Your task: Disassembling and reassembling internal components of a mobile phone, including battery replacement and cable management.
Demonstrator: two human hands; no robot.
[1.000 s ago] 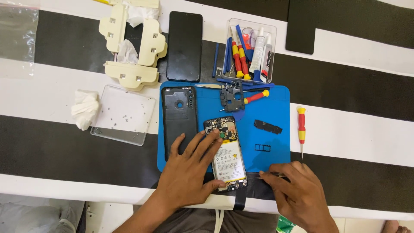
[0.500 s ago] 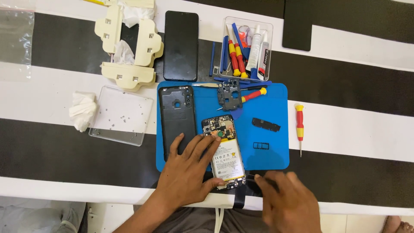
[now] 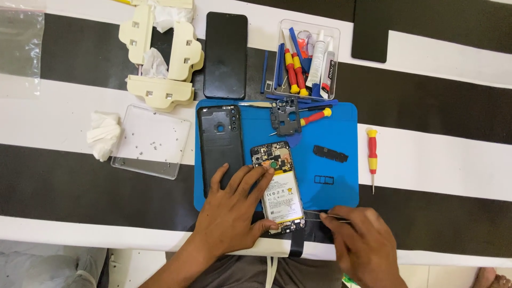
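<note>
The back cover [image 3: 219, 140] is already off; the opened phone [image 3: 278, 188] is steadied by the flat, spread left hand [image 3: 234, 213], while thin tweezers [image 3: 325, 215] are pinched in the right hand [image 3: 362, 242]

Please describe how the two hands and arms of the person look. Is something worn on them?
Both the left hand and the right hand are bare: no gloves, rings, watch or bracelet are visible. The left forearm is uncovered too, with no sleeve in view. Of the right arm, only the wrist shows, also uncovered.
</note>
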